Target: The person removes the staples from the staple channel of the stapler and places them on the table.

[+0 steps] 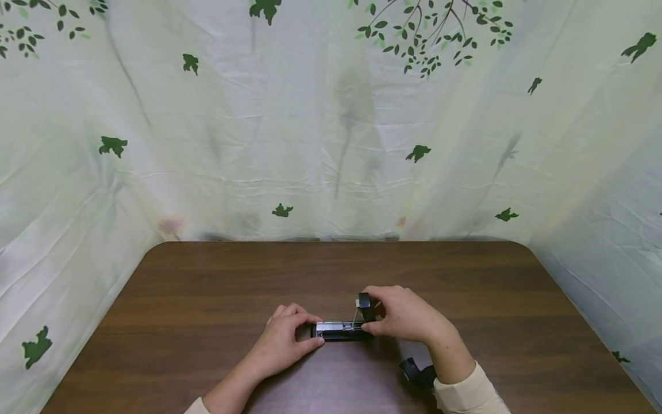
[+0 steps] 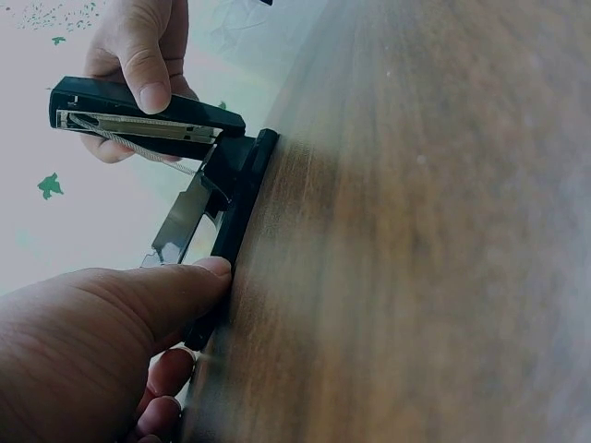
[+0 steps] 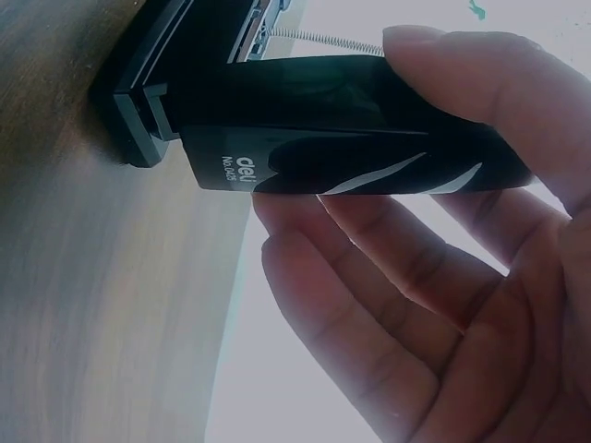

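A black stapler (image 1: 338,331) lies swung open on the brown table (image 1: 207,299), with its metal staple channel (image 2: 180,221) exposed. My left hand (image 1: 305,332) pinches the left end of the stapler base (image 2: 242,198), thumb on the near edge. My right hand (image 1: 380,315) grips the black top cover (image 1: 365,306), which stands lifted away from the base. A thin spring (image 2: 129,143) runs from the cover toward the hinge. The right wrist view shows the cover (image 3: 342,120) held between my thumb and fingers (image 3: 397,305), with white "deli" lettering on it.
A pale curtain (image 1: 331,144) printed with green leaves surrounds the table at the back and sides. A small black object (image 1: 419,372) sits under my right wrist near the table's front edge. Bare wood stretches to the left and right of my hands.
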Tool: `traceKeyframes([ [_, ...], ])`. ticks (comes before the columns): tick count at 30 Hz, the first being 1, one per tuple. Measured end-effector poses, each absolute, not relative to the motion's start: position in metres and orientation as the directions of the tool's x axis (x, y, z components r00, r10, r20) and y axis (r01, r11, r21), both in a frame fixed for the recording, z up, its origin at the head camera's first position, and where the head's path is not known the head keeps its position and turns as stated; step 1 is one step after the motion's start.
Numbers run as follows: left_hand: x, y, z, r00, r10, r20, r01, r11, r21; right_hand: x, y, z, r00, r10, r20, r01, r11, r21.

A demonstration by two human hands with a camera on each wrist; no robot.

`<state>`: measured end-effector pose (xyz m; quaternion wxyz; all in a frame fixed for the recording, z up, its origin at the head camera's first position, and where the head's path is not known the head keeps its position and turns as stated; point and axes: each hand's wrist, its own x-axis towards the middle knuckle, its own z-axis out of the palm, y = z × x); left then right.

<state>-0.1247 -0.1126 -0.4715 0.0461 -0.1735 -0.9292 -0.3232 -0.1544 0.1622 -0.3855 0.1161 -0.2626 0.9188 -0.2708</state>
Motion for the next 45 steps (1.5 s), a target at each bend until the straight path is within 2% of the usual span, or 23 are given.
traceKeyframes([
  [27,-0.126,-0.111,-0.471,-0.931,0.297,0.213,0.365,0.732,0.575,-0.155,0.169,-0.385,-0.857,-0.503,-0.11,-0.344,0.719,-0.604],
  [45,-0.125,-0.111,-0.471,-0.934,0.292,0.206,0.357,0.731,0.582,-0.157,0.176,-0.386,-0.834,-0.541,-0.107,-0.354,0.674,-0.649],
])
